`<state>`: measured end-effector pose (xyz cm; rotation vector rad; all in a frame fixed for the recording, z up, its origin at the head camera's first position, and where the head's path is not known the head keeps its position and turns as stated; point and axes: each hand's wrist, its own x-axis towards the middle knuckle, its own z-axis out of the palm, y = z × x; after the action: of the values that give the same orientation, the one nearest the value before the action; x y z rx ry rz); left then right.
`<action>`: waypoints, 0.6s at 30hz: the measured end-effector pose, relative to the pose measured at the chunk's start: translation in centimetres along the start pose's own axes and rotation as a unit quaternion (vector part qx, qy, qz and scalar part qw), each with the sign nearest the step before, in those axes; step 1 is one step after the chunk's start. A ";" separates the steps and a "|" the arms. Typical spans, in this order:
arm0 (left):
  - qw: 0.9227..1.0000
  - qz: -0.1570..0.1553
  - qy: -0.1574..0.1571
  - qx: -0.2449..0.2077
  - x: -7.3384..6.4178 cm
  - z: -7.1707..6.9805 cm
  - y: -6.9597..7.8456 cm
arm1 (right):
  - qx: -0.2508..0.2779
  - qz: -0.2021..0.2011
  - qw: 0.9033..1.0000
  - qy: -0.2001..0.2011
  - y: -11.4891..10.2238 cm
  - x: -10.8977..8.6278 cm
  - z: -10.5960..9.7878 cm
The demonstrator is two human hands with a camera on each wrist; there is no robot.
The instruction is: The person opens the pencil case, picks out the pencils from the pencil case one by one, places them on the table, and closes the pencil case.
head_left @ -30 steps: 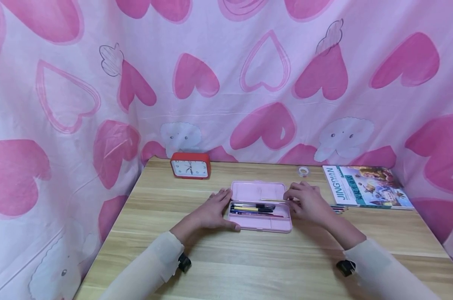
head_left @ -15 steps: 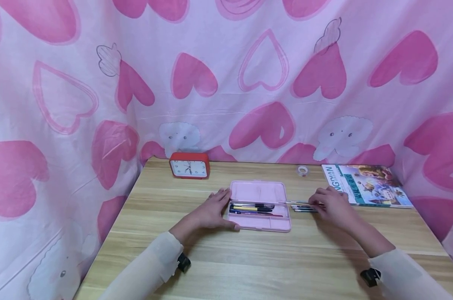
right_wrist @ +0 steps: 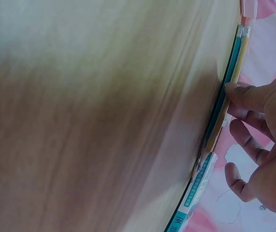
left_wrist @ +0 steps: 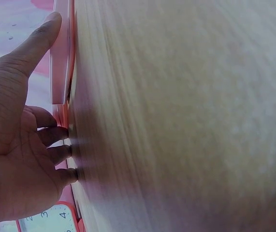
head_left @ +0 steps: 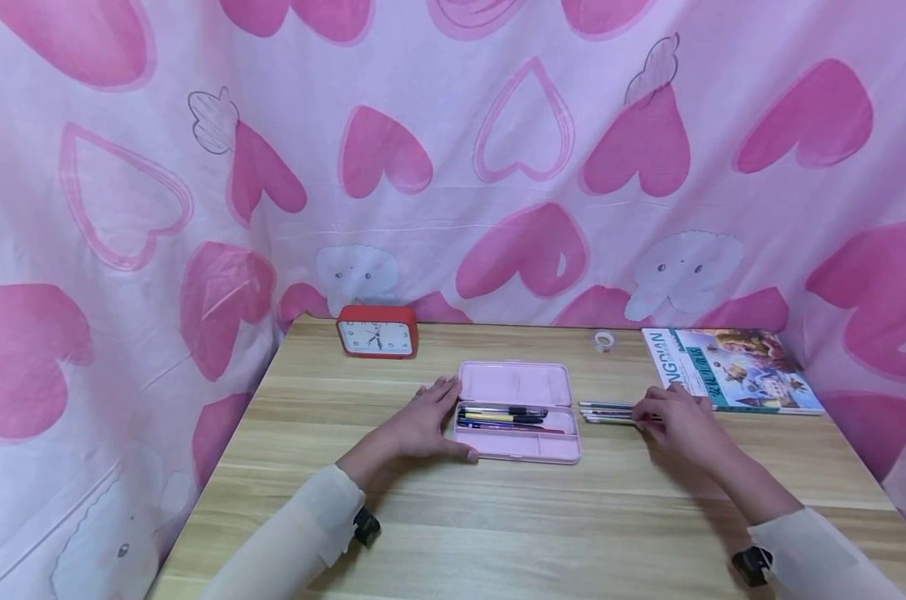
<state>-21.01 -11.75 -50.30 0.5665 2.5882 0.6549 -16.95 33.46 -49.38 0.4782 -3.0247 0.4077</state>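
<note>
In the head view, a pink pencil case [head_left: 559, 450] lies with its lid raised, several pens [head_left: 501, 416] in its back compartment. My left hand [head_left: 415, 425] spreads along its left side, thumb at the front edge and fingers reaching back beside the lid. The left wrist view shows that thumb [left_wrist: 46, 36] against the case's wall. Right of the case, several pencils [head_left: 606, 412] lie side by side on the table. My right hand [head_left: 678, 421] pinches at them; in the right wrist view, its thumb tip meets a green pencil [right_wrist: 232, 63] beside a yellow pencil [right_wrist: 242, 53].
A magazine [head_left: 753, 371] lies behind my right hand. At the back of the wooden table [head_left: 498, 533] are a roll of tape [head_left: 604, 341] and a red alarm clock [head_left: 377, 332]. A pink heart-print curtain [head_left: 392, 150] hangs behind and to the left.
My right hand has moved right, away from the pencil case, bringing a thin pencil over to the other pencils. My left hand has stayed at the case.
</note>
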 end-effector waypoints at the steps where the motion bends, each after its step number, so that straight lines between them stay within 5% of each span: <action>1: 1.000 0.000 0.000 0.000 0.0 0.0 0.0 | 0.002 0.001 1.000 -0.002 0.0 0.0 0.0; 18: 1.000 -0.001 -0.003 0.001 0.0 -0.1 0.0 | 0.007 0.015 1.000 -0.012 -0.1 -0.4 0.1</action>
<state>-21.04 -11.74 -50.22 0.5667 2.5850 0.6485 -16.55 33.49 -49.47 0.4409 -3.0578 0.4280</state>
